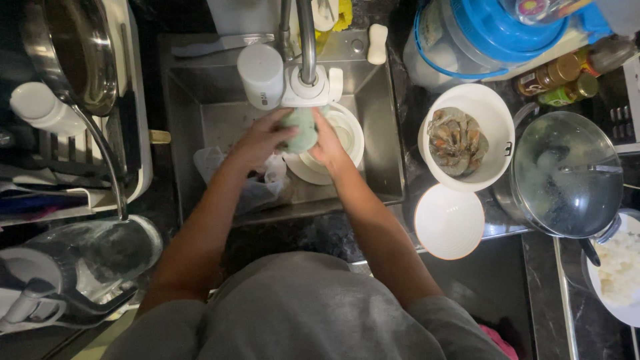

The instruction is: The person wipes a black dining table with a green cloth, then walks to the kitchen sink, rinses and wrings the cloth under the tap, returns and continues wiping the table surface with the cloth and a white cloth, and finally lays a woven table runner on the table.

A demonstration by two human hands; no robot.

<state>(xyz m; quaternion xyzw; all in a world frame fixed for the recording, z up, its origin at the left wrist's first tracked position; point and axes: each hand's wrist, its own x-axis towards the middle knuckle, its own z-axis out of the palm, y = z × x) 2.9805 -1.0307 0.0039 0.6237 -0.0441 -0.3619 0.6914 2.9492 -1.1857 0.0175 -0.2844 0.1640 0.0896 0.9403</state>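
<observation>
Both my hands are over the steel sink (380, 160), under the faucet (307, 47). My left hand (259, 141) and my right hand (328, 145) together grip a pale green sponge or cloth (301, 129) between them. Below them white dishes (347, 133) are stacked in the basin. A crumpled clear plastic bag (257, 187) lies in the sink near my left wrist.
A white bowl of raw shrimp (460, 140) and an empty white bowl (449, 221) stand right of the sink. A lidded steel pot (567, 175) and a plate of rice (620, 267) are further right. A dish rack with a pan (73, 53) sits left.
</observation>
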